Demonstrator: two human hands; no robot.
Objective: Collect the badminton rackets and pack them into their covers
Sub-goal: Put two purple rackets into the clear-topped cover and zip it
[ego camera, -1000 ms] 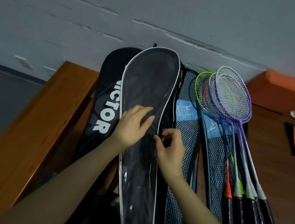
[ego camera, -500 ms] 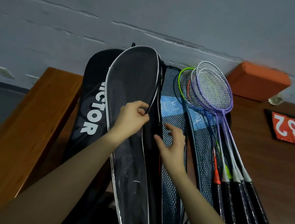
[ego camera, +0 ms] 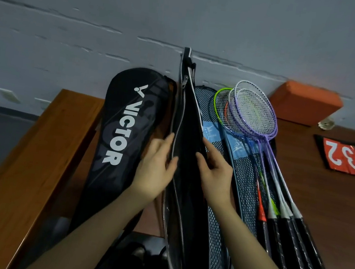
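Observation:
A black cover with white piping [ego camera: 190,122] stands on its edge in the middle of the wooden table [ego camera: 330,209]. My left hand [ego camera: 156,167] grips its left flap and my right hand [ego camera: 214,172] grips its right flap, so the two sides are held apart. A black cover printed VICTOR [ego camera: 125,132] lies flat to the left. Two blue mesh covers [ego camera: 244,187] lie to the right. Several rackets [ego camera: 254,119] with purple, green and orange frames rest on them, black handles toward me.
An orange block [ego camera: 305,103] leans against the grey wall at the back right. A score flip card with red and blue numbers [ego camera: 350,157] lies at the right. The table's raised wooden edge [ego camera: 34,161] runs along the left.
The white-piped cover has been turned from flat onto its edge. My left hand moved to its left side and my right hand took its right side; the VICTOR cover now shows fully.

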